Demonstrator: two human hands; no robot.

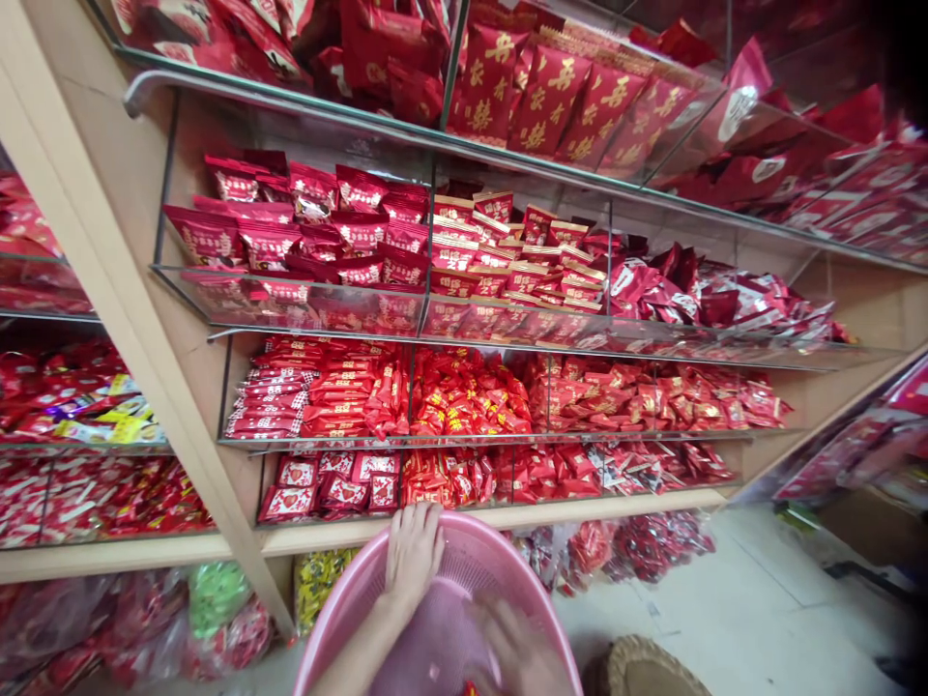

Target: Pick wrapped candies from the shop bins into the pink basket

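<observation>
A pink plastic basket [522, 580] sits at the bottom centre, below the candy shelves. My left hand [413, 556] lies over its far rim with the fingers curled around the edge, gripping it. My right hand [511, 648] is inside the basket, smeared by motion, so its fingers cannot be read. A small red item shows at the basket's bottom near that hand. The lowest shelf of red wrapped candies [449, 478] is just beyond the left hand.
Glass-fronted shelves [435, 319] in wooden frames hold several rows of red candy packets. Bags of sweets [217, 609] lie under the bottom shelf. A woven basket rim [645, 667] sits on the pale floor at right. More red goods line the right aisle.
</observation>
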